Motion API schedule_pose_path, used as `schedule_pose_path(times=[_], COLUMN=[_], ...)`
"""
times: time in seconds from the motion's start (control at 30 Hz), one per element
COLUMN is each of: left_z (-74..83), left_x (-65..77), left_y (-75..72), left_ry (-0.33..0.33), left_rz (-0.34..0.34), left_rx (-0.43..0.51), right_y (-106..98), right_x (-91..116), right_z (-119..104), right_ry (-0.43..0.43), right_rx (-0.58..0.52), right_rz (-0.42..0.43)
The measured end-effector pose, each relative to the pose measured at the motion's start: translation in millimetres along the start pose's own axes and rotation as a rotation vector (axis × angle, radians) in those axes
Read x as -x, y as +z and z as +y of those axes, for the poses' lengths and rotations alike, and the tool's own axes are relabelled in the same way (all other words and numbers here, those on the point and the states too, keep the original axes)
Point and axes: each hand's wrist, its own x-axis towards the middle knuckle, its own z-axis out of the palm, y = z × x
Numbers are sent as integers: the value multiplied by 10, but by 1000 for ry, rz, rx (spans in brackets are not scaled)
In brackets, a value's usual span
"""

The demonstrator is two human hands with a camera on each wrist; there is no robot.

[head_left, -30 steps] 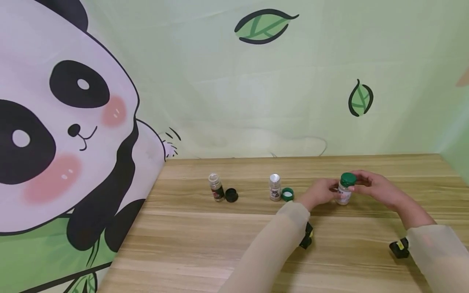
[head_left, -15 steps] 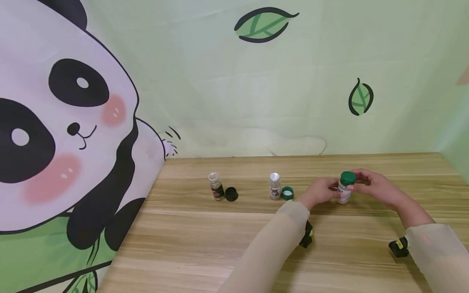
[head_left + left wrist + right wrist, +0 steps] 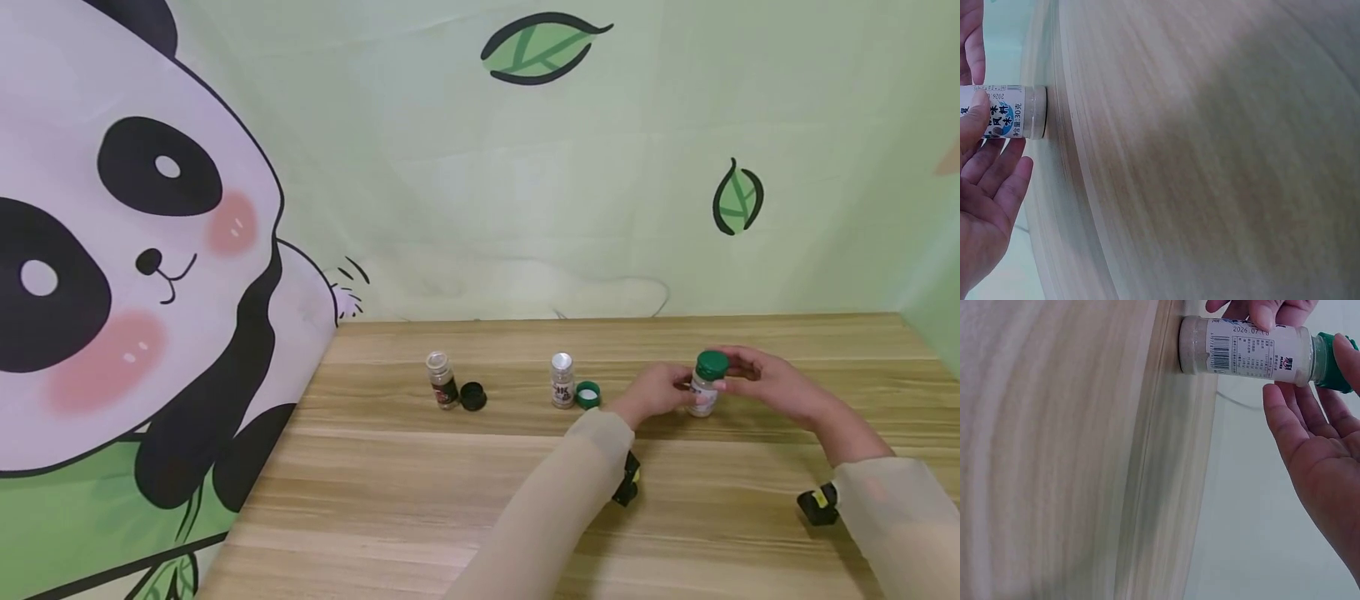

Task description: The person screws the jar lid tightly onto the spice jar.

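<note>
A clear seasoning bottle (image 3: 702,400) with a white label and a green cap (image 3: 712,365) stands upright on the wooden table at the right in the head view. My left hand (image 3: 658,391) holds its body, thumb on the label and fingers behind, as the left wrist view shows on the label (image 3: 1007,112). From the other side, my right hand (image 3: 776,389) pinches the cap between thumb and fingers. In the right wrist view its thumb lies along the green cap (image 3: 1332,365), and the bottle's base is close against the table.
Left of my hands stand an uncapped bottle (image 3: 562,382) with a silver top, a green cap (image 3: 588,395) beside it, and a dark-labelled bottle (image 3: 442,383) near a black cap (image 3: 473,397). A printed panda backdrop (image 3: 450,208) rises behind the table (image 3: 390,500).
The fingers of my right hand have shifted slightly around the green cap. The bottle and my left hand stay in place.
</note>
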Motion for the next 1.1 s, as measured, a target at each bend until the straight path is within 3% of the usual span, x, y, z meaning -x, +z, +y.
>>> schedule_pose_path(times=[0.6,0.93,1.1], left_z=[23,32,49], left_x=[20,34,34], left_y=[-16,-19,-27], left_ry=[-22,2,-3], left_rz=[8,11,4], left_rx=[-14,-41,-47], right_y=[39,82,55], right_x=[-21,-25,-26], right_z=[-19,-32,-11], right_ry=[13,19,21], right_rx=[13,-10,-25], right_rz=[35,75,51])
